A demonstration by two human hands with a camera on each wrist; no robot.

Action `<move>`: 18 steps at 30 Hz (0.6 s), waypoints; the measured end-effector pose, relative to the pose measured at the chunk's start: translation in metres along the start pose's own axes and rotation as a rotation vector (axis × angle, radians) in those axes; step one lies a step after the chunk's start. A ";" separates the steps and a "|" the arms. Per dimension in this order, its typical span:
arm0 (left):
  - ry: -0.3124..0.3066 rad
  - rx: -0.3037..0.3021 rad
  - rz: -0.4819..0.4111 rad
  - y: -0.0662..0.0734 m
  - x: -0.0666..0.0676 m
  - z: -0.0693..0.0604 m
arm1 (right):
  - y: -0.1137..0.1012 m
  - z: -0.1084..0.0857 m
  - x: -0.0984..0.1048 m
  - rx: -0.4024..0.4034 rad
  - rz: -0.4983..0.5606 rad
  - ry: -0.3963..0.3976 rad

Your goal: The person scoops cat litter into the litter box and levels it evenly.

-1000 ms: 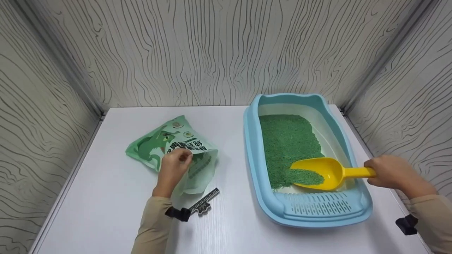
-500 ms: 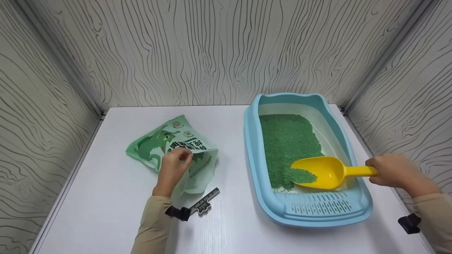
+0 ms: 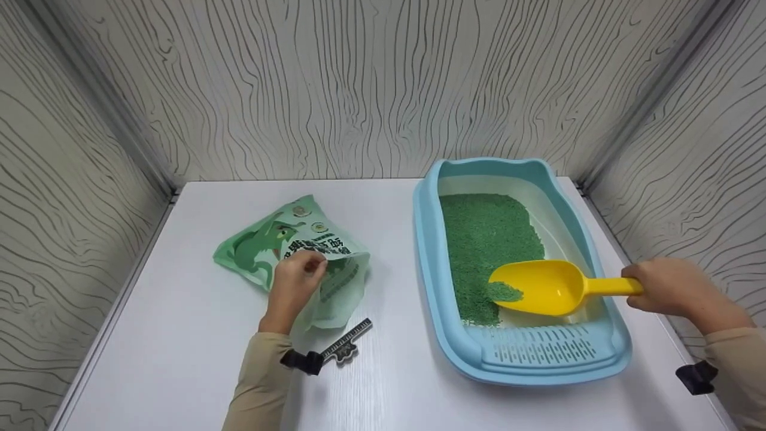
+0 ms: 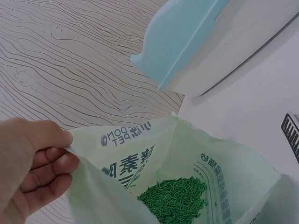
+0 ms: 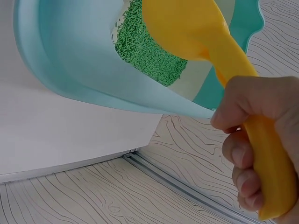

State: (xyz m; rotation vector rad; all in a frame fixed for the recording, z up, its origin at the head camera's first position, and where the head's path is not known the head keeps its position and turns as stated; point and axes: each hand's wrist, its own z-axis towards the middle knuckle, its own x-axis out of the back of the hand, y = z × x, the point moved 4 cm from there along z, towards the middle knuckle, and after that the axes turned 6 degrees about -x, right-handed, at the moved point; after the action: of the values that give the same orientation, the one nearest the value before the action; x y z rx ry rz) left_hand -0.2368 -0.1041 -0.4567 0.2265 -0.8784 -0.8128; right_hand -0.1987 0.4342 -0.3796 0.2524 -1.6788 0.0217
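Observation:
In the head view my right hand (image 3: 673, 287) grips the handle of a yellow scoop (image 3: 541, 284), its fingers curled round it in the right wrist view. The scoop tilts over a light blue litter box (image 3: 428, 269), a small heap of green pellets left near its lip. Green cat litter (image 3: 491, 233) covers much of the box floor. My left hand (image 3: 296, 278) pinches the top edge of an open green litter bag (image 3: 338, 299) between thumb and fingers. More green pellets (image 4: 175, 200) lie inside the bag in the left wrist view.
On the white table (image 3: 389, 383), a dark ruler-like strip (image 3: 347, 342) with a small decorative shape lies in front of the bag. Wood-patterned panels (image 3: 371, 90) stand behind and at both sides. The box's slotted step (image 3: 538, 347) faces the near edge.
The scoop has risen slightly and tilted, and its pellets have slid out at the lip into the box, leaving less in it. The left hand and bag have stayed put.

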 end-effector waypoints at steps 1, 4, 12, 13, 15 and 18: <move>0.000 0.000 -0.003 0.000 0.000 0.000 | 0.000 0.000 0.000 -0.003 0.002 -0.002; 0.000 0.003 -0.007 0.000 0.000 0.000 | 0.000 0.000 -0.001 -0.007 0.006 -0.007; 0.006 0.005 0.020 0.000 -0.001 -0.001 | 0.002 0.001 0.001 0.026 -0.009 0.018; 0.007 0.005 0.026 0.000 -0.001 -0.002 | 0.002 0.001 0.002 0.032 -0.012 0.024; 0.006 0.007 0.033 0.000 -0.001 -0.002 | 0.003 0.001 0.002 0.041 -0.018 0.031; 0.005 0.011 0.031 0.001 0.000 -0.002 | 0.003 0.001 0.002 0.042 -0.017 0.027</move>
State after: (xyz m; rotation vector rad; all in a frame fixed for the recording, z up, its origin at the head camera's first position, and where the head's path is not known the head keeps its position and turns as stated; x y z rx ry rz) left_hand -0.2351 -0.1036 -0.4580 0.2243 -0.8804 -0.7784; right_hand -0.2006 0.4369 -0.3771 0.2965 -1.6509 0.0478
